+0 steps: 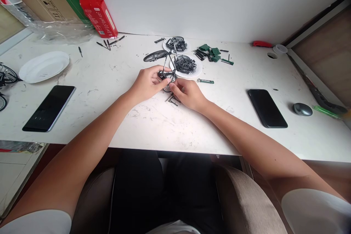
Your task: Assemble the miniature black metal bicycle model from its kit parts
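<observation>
Between my hands is a small black model bicycle point(168, 62), tilted, with one dark wheel point(155, 56) sticking out to the far left. My left hand point(149, 83) grips the bicycle near its middle, fingers curled behind it. At the wheel closest to me, my right hand point(188, 93) pinches with thumb and fingertips; whether a tiny part is between them is hidden. Just below my fingers a small dark frame-shaped piece point(172, 99) lies on the white table point(131, 124). Behind the bicycle stands a paper plate point(199, 70) heaped with black wheels and parts point(185, 64).
Another plate of parts point(177, 44) stands farther back, beside green and black pieces point(211, 53). Phones lie at left point(51, 108) and right point(267, 108), near a mouse point(302, 109). A white plate point(45, 66), a red box point(101, 18) and more model wheels point(7, 75) are leftward.
</observation>
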Tool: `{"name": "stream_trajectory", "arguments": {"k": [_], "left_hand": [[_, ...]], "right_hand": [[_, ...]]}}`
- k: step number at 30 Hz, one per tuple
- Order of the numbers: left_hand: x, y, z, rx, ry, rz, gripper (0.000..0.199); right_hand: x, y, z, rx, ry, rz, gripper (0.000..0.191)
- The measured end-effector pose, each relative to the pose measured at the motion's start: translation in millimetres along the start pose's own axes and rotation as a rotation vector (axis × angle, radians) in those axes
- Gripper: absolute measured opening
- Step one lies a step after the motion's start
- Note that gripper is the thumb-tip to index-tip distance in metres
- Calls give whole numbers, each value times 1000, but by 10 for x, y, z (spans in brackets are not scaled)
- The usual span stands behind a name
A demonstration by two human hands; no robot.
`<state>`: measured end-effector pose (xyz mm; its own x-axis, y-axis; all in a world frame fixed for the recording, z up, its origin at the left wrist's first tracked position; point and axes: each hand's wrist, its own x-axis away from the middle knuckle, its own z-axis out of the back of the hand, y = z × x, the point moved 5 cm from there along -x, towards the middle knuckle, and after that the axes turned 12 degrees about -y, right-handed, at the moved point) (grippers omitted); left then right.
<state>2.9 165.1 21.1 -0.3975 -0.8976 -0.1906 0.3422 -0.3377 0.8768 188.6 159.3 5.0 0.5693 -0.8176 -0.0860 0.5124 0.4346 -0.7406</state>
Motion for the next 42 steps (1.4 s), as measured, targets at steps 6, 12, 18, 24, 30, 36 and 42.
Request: {"name": "stream_trajectory", "arguments": {"k": [6,12,18,24,30,36,42], "left_hand": [[-3,9,6,-13,0,8,36],[8,67,5,-33,-7,36,34],[11,71,3,-31,-13,42,33],[8,66,8,-44,-12,38,33],[3,57,8,-44,-13,44,33],[4,52,7,-45,-14,46,32],[1,43,10,-45,-11,37,33]], "right_hand": [[2,-19,4,9,-3,-1,39],[-1,-17,2,24,-8,-7,37],[-1,-25,-2,43,-20,-16,35],[0,-35,0,51,-21,-9,35],[3,-41,-2,55,-26,-12,35],[-1,-36,-5,52,-26,-9,35],[-5,-33,-4,55,-28,-7,36]]}}
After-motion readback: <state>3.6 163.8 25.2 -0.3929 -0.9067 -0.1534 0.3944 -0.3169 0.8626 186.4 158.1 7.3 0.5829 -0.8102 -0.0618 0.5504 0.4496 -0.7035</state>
